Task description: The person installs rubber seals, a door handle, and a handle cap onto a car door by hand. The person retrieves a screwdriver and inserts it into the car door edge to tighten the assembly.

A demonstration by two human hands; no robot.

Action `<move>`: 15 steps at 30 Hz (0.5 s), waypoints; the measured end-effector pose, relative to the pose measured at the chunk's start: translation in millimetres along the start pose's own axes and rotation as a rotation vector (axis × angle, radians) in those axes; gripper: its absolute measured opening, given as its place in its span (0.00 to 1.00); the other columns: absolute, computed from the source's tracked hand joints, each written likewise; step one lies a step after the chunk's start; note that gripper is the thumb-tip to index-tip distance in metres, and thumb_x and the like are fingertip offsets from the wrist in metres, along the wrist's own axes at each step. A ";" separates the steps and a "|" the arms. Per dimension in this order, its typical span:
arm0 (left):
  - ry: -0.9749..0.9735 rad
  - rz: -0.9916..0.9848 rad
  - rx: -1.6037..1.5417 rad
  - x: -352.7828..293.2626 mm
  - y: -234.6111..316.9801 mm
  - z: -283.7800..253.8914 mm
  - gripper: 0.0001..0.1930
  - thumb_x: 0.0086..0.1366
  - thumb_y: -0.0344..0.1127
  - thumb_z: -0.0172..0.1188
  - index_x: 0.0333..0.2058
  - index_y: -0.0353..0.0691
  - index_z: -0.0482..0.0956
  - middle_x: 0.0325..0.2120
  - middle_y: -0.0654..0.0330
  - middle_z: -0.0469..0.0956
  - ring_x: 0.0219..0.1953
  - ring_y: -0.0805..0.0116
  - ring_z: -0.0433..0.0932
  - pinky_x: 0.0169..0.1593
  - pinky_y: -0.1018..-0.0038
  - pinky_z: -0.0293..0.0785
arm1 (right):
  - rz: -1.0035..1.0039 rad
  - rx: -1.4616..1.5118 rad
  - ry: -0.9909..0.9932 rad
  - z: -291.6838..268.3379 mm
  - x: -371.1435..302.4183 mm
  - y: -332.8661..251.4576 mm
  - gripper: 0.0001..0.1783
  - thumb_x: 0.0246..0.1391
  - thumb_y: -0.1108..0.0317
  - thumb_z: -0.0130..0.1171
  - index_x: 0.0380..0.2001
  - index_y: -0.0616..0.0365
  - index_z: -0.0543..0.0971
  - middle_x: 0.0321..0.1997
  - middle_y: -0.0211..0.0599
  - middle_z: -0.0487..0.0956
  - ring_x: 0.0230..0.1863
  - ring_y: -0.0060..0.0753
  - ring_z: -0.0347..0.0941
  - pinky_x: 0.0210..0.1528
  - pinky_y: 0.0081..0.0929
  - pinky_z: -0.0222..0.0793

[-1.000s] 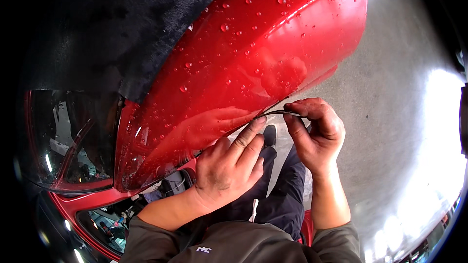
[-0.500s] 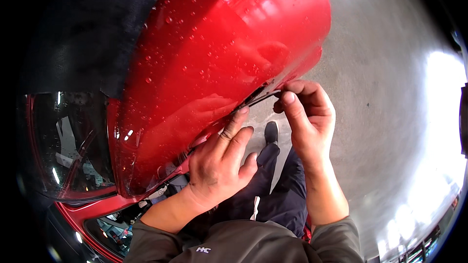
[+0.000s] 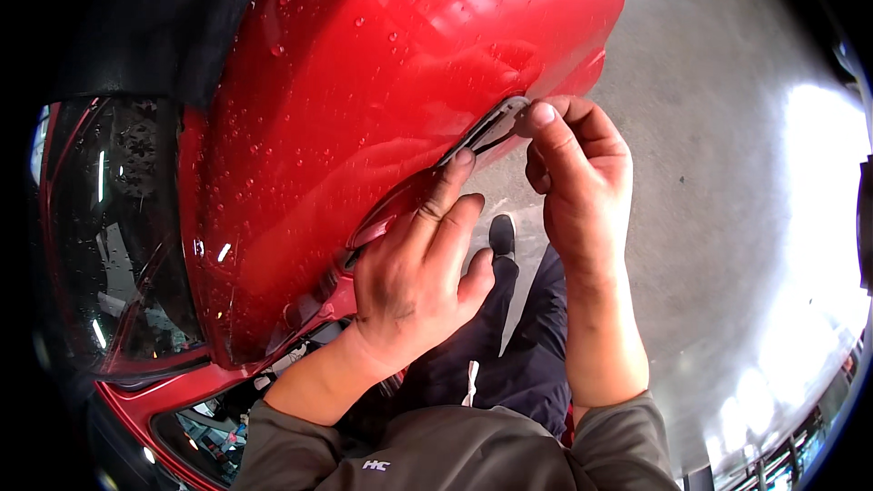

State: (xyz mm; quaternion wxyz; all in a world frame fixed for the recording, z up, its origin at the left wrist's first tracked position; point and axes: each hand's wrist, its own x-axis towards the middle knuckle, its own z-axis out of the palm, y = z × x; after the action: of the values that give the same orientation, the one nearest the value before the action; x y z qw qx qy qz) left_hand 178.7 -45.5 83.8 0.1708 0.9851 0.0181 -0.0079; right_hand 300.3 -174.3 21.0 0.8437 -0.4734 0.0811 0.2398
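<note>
A glossy red car body panel (image 3: 364, 82) beaded with water drops fills the upper middle. Along its right edge runs a narrow slot-shaped piece (image 3: 496, 120), grey inside with a black rim. My left hand (image 3: 409, 264) rests against the panel edge, its index fingertip touching the lower end of this piece and the other fingers spread. My right hand (image 3: 582, 173) pinches a thin dark strip (image 3: 502, 138) between thumb and index finger at the upper end. The strip bows away from the grey face. The pinched end is hidden by the fingers.
At left are a wet dark window (image 3: 127, 245) and a black covering (image 3: 127, 27) over the car. Below them a red frame (image 3: 173, 389) borders an opening with cluttered contents. Grey concrete floor (image 3: 709, 218) lies at right, with my shoe (image 3: 502, 236) below my hands.
Both hands and the car panel sit slightly higher in view. The slot-shaped piece now shows more of its grey face. The dark strip, straight before, is curved.
</note>
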 end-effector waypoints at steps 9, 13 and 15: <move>0.040 0.042 0.040 2.8 0.1 10.7 0.24 0.54 0.34 0.70 0.51 0.36 0.79 0.67 0.49 0.74 0.51 0.51 0.85 0.48 0.65 0.84 | -0.001 0.019 -0.039 -8.6 8.7 3.5 0.11 0.65 0.66 0.69 0.40 0.65 0.83 0.35 0.31 0.85 0.35 0.16 0.79 0.35 0.17 0.71; -0.053 -0.011 -0.002 6.3 9.0 11.1 0.24 0.57 0.30 0.68 0.53 0.32 0.76 0.67 0.42 0.71 0.56 0.46 0.82 0.40 0.66 0.85 | -0.098 0.008 0.002 -12.5 13.2 9.2 0.11 0.63 0.68 0.70 0.39 0.67 0.83 0.35 0.34 0.86 0.36 0.20 0.80 0.41 0.20 0.76; -0.055 0.015 0.002 6.4 7.1 15.7 0.25 0.56 0.28 0.68 0.53 0.32 0.76 0.68 0.42 0.70 0.54 0.48 0.83 0.34 0.71 0.83 | -0.088 0.036 0.024 -13.3 14.4 14.9 0.10 0.63 0.69 0.70 0.38 0.67 0.83 0.34 0.34 0.86 0.36 0.19 0.80 0.40 0.20 0.76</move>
State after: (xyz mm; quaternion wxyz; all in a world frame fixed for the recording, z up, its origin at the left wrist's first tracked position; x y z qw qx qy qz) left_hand 185.2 -57.2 71.3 0.1705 0.9848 0.0058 -0.0340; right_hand 306.9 -174.3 -2.7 0.8607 -0.4642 0.0745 0.1953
